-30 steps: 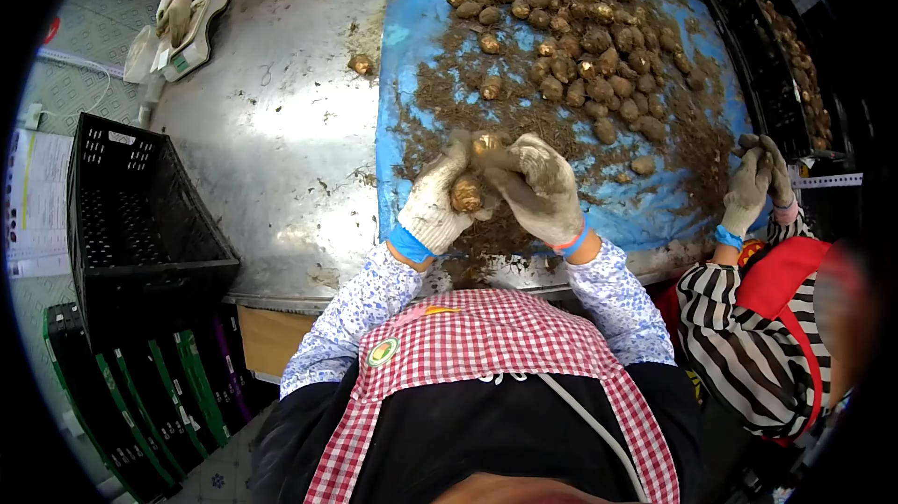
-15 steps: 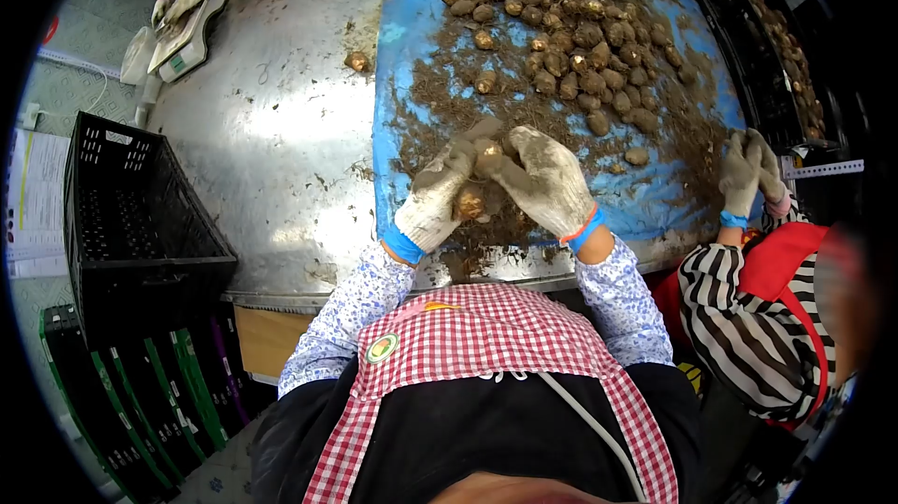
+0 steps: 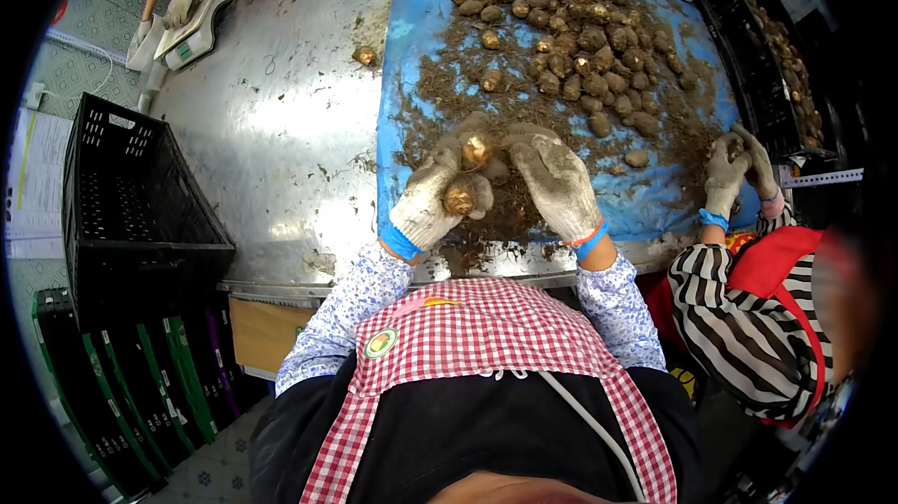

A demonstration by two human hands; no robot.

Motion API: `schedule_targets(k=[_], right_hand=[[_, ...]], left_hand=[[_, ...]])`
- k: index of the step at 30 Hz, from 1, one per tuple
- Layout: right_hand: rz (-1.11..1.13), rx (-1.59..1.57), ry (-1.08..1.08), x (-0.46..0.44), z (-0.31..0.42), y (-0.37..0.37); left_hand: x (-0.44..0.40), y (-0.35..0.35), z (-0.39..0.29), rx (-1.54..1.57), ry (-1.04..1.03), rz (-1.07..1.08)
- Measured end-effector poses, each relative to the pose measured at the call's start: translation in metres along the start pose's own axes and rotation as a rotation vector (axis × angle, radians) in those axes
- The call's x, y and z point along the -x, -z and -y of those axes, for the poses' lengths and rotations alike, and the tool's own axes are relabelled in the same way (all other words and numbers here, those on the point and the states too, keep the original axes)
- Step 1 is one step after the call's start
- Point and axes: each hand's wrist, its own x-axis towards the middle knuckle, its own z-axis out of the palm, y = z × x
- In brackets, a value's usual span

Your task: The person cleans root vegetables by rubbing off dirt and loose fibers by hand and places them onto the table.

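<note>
My left hand (image 3: 432, 194), in a soiled white knit glove, is closed around taro corms. One taro corm (image 3: 459, 198) with a pale cut end sits low in the palm; another taro corm (image 3: 477, 149) shows its bright end near the fingertips. A darker lump beside them is partly hidden. My right hand (image 3: 552, 181), gloved alike, is just to the right, its fingers stretched toward the upper corm; I cannot tell whether they touch it. Beyond both hands a heap of brown taro corms (image 3: 599, 60) lies on a blue sheet (image 3: 398, 83) strewn with soil and root fibres.
A metal table (image 3: 271, 149) carries a single corm (image 3: 364, 55) and a scale (image 3: 196, 32), where another person's gloved hand rests. A black crate (image 3: 150, 256) stands at left. A crate of corms (image 3: 748, 64) is at right, near a co-worker's gloved hands (image 3: 734, 172).
My right hand has drawn slightly away from the corms, and their pale ends now show more clearly. The co-worker's hands at right moved a little left. A gloved hand appears at the top edge.
</note>
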Motion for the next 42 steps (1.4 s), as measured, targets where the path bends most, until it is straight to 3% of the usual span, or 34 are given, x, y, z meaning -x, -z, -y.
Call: schedule_targets(k=[3,4,8,11,12,13,15,17,18,20,21,22,23,25,28,31,33,34,36,37,38,39,41,42], right_hand=[[0.039,0.399,0.173,-0.001,0.017,0.002],[0.060,0.546,0.282,-0.004,0.015,0.000],[0.135,0.486,0.254,0.003,0.014,-0.002],[0.214,0.648,0.378,0.008,0.014,-0.004],[0.354,0.607,0.268,0.008,0.021,-0.004],[0.277,0.644,0.343,0.010,0.019,-0.007],[0.120,0.714,0.496,0.016,0.010,-0.015],[0.087,0.697,0.494,0.016,0.024,-0.017],[0.070,0.689,0.491,0.017,0.030,-0.017],[0.238,0.204,-0.150,0.015,0.010,-0.017],[0.309,-0.050,-0.465,0.018,-0.006,-0.017],[0.081,0.296,0.133,0.023,-0.012,-0.011],[0.019,0.706,0.568,0.021,-0.017,0.003],[-0.059,0.348,0.179,0.027,-0.014,-0.002],[0.019,0.201,0.067,0.033,0.011,0.001],[-0.121,-0.258,-0.060,0.035,-0.003,-0.018],[-0.069,-0.107,0.194,0.030,0.012,-0.022],[-0.060,0.037,-0.036,0.034,0.028,-0.022],[-0.166,0.180,0.249,0.032,0.023,-0.026],[-0.213,0.248,0.391,0.032,0.022,-0.029],[-0.206,-0.133,0.078,0.029,0.026,-0.035],[-0.265,0.155,0.209,0.017,0.013,-0.032],[-0.281,0.270,0.056,0.009,-0.020,-0.015],[-0.309,0.166,-0.050,0.011,-0.028,-0.011]], left_hand=[[0.006,0.001,-0.003,-0.217,0.095,0.010],[0.003,0.014,-0.003,-0.207,0.201,0.174],[0.018,0.045,0.011,-1.940,-0.685,0.238],[0.012,0.027,-0.001,-0.598,0.296,-0.094],[0.017,0.022,-0.005,-0.784,0.134,0.002],[0.021,0.016,-0.010,-0.967,-0.047,0.068],[0.019,0.007,-0.008,-0.778,0.035,-0.050],[0.013,0.014,0.001,-1.156,-0.465,0.078],[0.018,0.017,0.004,-1.149,-0.457,0.055],[0.025,0.011,0.002,-0.740,-0.267,0.062],[0.027,0.013,0.001,-0.337,-0.087,0.087],[0.028,0.013,0.001,0.067,0.094,0.108],[0.028,0.011,0.001,0.067,0.093,0.093],[0.027,0.008,0.002,0.066,0.082,0.064],[0.027,0.006,0.005,0.050,0.077,0.067],[0.027,0.005,0.004,-0.327,-0.010,0.116],[0.023,0.026,0.020,-0.838,-0.219,0.132],[0.021,0.023,0.019,-0.937,-0.265,0.139],[0.018,0.011,0.017,-0.977,-0.301,0.144],[0.021,0.008,0.013,-1.182,-0.435,0.144],[0.023,0.005,0.010,-1.384,-0.578,0.116],[0.024,0.003,0.008,-0.897,-0.343,0.147],[0.024,-0.002,0.003,0.085,0.120,0.185],[0.023,-0.005,0.000,-0.015,0.080,0.201]])
